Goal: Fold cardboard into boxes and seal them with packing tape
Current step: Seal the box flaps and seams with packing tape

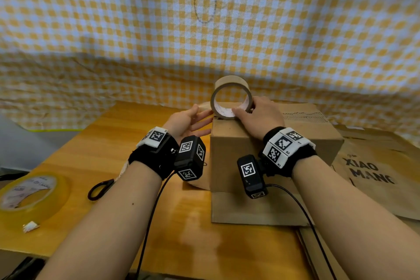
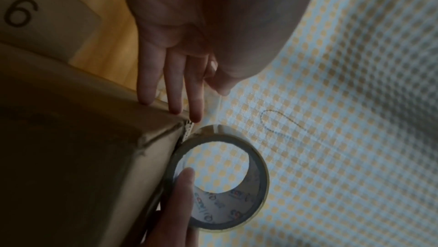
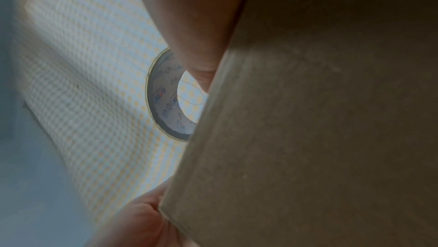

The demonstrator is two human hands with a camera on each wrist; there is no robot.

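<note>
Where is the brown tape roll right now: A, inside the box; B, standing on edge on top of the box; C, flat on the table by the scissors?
B: the brown tape roll stands on edge on the box, gripped by the right hand.

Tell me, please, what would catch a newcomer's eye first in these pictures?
The brown tape roll stands on edge atop the cardboard box in the middle of the wooden table, with the right hand gripping it, thumb through its core. The left hand lies flat-fingered against the box's top left edge. At near left a clear tape roll lies flat, and a yellow checked cloth fills the background.
</note>
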